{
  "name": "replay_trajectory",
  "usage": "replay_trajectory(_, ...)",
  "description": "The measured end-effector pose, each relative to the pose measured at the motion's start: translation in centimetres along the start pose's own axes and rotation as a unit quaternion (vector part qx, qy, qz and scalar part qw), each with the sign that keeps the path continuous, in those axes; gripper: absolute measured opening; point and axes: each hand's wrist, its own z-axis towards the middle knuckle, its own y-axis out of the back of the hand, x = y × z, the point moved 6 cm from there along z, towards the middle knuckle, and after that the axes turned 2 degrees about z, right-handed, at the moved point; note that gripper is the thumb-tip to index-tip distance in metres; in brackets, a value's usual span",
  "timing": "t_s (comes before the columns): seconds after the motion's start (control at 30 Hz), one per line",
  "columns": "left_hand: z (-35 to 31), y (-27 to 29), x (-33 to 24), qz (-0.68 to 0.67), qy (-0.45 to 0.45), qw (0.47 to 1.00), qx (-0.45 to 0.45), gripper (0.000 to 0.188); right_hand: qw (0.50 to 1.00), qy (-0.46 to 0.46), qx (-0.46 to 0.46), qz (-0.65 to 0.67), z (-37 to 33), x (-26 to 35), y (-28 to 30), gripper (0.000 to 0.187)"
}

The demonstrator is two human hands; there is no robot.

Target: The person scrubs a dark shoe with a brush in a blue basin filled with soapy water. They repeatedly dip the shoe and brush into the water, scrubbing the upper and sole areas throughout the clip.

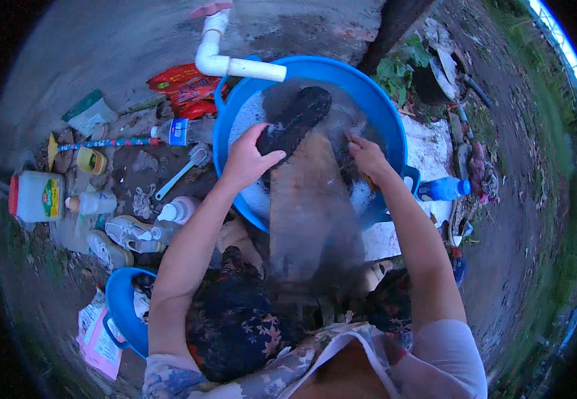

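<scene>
Head view: left hand (245, 158) pinching dark shoe (296, 120) at far end of board (301, 199), inside blue tub (395, 126); right hand (369, 158), fingers curled, can't tell on what. Suds (251, 118) about; looks mid-wash, rinse likely left.

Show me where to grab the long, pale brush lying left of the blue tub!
Grab the brush around the middle of its handle, probably from above or the left. The handle is long and slim, while the head is wider and sits nearer the blue tub. A white bottle lies close on the handle's lower side.
</scene>
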Motion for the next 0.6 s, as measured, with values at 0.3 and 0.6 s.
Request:
replay_trajectory(0.3,-0.1,-0.2,-1.0,0.068,-0.059,0.996,-0.011,0.058,0.945,0.276,-0.013,-0.175,-13.0,11.8,-2.4,0.057)
replay_trajectory(0.6,0.6,0.6,-0.4,0.002,0.032,0.999,0.021,0.059,0.966,0.237,-0.064,-0.083,-9.5,9.0,-1.8,0.051)
